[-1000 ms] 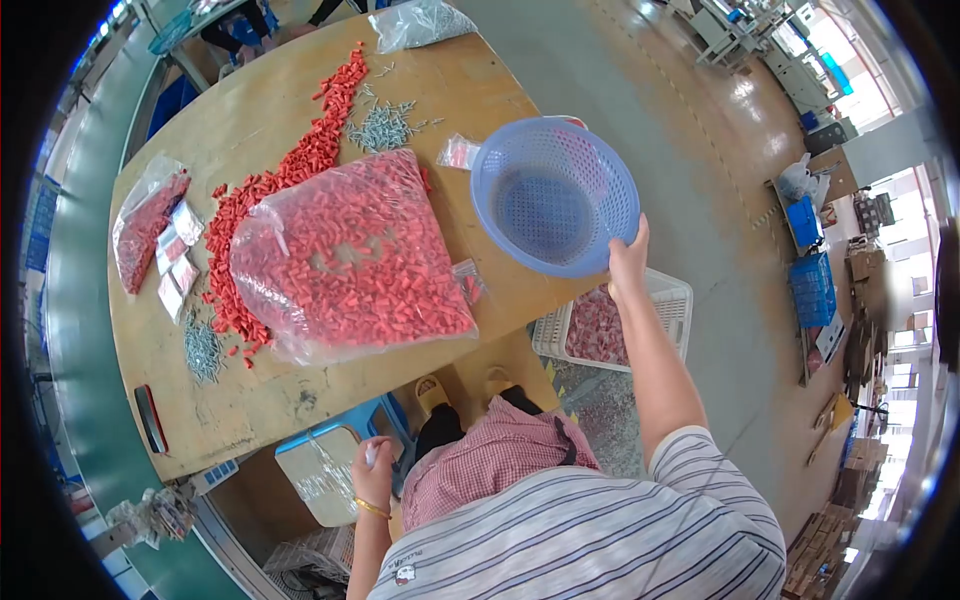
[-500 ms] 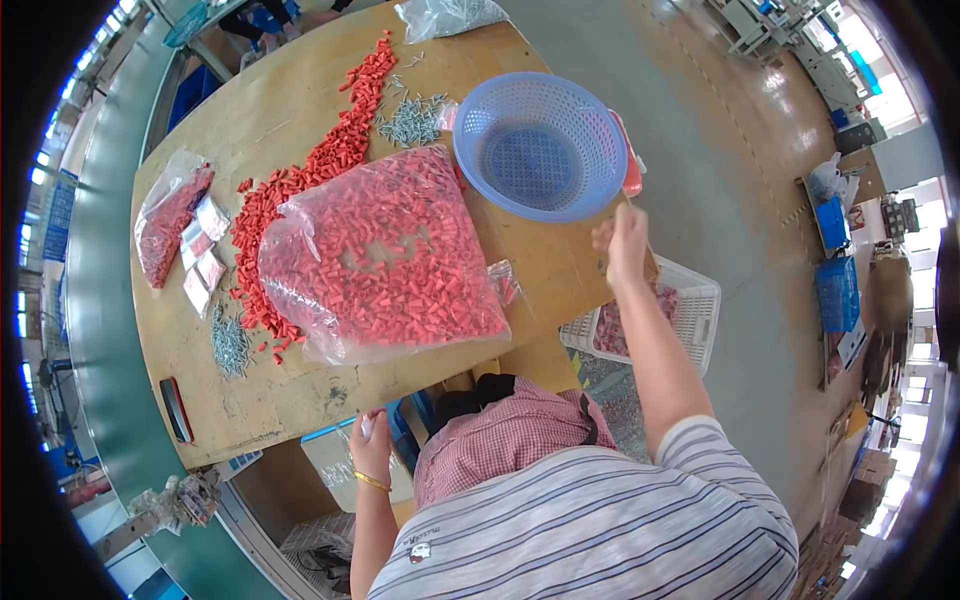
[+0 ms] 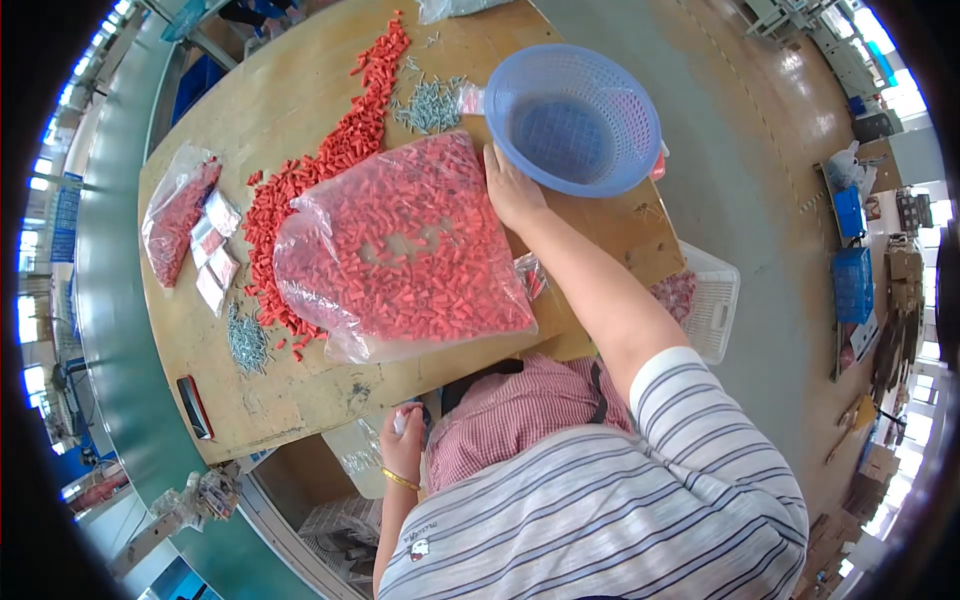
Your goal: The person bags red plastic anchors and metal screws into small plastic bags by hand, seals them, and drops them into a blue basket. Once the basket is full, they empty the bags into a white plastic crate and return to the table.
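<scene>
My right hand lies at the near left side of the blue mesh basket, its fingers partly hidden between the rim and the big clear bag of red plugs. Below the table's front edge, my left hand is closed around a small whitish item, too small to name. The basket looks empty inside. A heap of loose red plugs runs along the far left side of the big bag.
Screw piles, a smaller bag of red plugs, small packets and a dark phone-like object lie on the table. A white crate stands beyond its right edge.
My right hand has moved left from the basket's right side to its near left side. The view has shifted a little. My left hand remains low, still holding the small item.
</scene>
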The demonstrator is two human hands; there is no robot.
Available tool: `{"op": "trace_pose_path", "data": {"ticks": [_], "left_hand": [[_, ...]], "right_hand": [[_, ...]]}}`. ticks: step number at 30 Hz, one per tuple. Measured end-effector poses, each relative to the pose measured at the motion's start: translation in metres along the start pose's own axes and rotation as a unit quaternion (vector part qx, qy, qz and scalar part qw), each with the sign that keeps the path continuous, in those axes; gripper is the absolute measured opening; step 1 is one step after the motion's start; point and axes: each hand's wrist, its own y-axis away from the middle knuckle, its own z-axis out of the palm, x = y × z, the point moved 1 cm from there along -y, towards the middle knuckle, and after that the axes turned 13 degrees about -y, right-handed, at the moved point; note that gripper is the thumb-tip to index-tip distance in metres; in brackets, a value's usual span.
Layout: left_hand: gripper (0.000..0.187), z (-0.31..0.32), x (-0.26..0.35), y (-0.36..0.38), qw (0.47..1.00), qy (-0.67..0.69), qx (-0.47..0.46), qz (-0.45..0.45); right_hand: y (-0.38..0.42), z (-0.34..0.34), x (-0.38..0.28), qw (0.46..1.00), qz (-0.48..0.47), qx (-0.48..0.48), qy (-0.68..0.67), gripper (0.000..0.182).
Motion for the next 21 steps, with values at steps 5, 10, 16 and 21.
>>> {"op": "trace_pose_path", "data": {"ticks": [5,10,16,21], "left_hand": [[0.015,-0.018,-0.009,-0.023,1.0,-0.025,0.008,0.001],[0.018,-0.026,0.007,-0.045,0.998,-0.065,-0.011,-0.008],[0.017,-0.027,0.017,-0.064,0.992,-0.117,-0.045,0.029],[0.016,-0.021,0.02,-0.065,0.99,-0.123,-0.061,0.042]], "right_hand": [[-0.016,0.003,0.004,1.0,-0.003,-0.017,-0.015,0.029],[-0.002,0.001,0.0,0.999,-0.033,0.017,-0.021,0.01],[0.056,-0.043,0.014,0.978,0.056,-0.058,-0.194,0.011],[0.15,-0.082,0.032,0.542,0.355,0.003,-0.762,0.007]]}}
